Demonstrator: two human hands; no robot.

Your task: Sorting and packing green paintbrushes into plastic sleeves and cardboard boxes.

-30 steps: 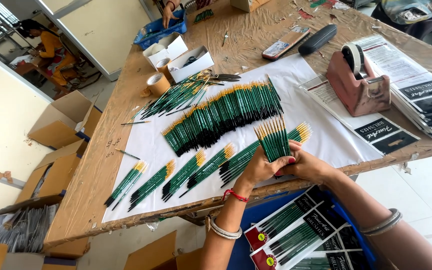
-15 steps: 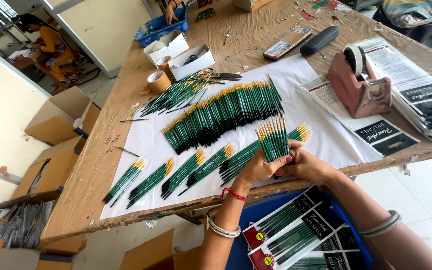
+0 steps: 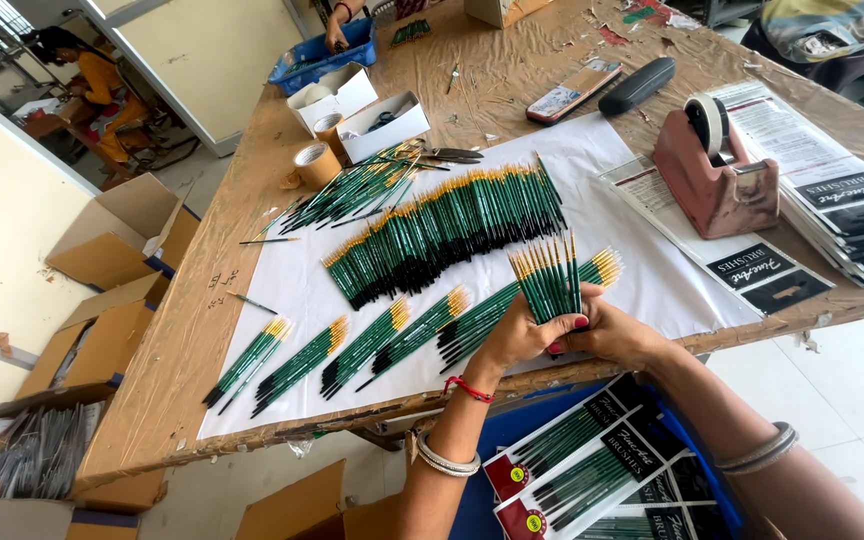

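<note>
A small fan of green paintbrushes [image 3: 549, 280] was held up just over the near edge of the table [image 3: 512, 70]. The yellow tips pointed up and away, and the dark ends were hidden inside the hands. The left hand [image 3: 517, 335] was closed around the lower part of the fan. The right hand [image 3: 617, 333] was pressed against the same spot, its fingers shut on the brushes too.

The brushes looked thin, light and stiff. They looked smooth, so a loose grip could let them slip and spread. They were best held low down, by the handles, with the soft hairy ends left alone, since those could be bent.

Under the fan a white paper sheet [image 3: 292, 275] was spread on the table. Small bundles of brushes [image 3: 392, 340] were laid in a row near the edge. A long pile of brushes [image 3: 442, 230] was laid behind them. A pink tape holder [image 3: 714, 180] and printed cards [image 3: 832, 200] were seen to the right. Rolls of brown tape [image 3: 317, 160] and white boxes [image 3: 382, 125] were set at the far side. Packed brush sets [image 3: 582, 465] were kept in a blue crate below the hands
</note>
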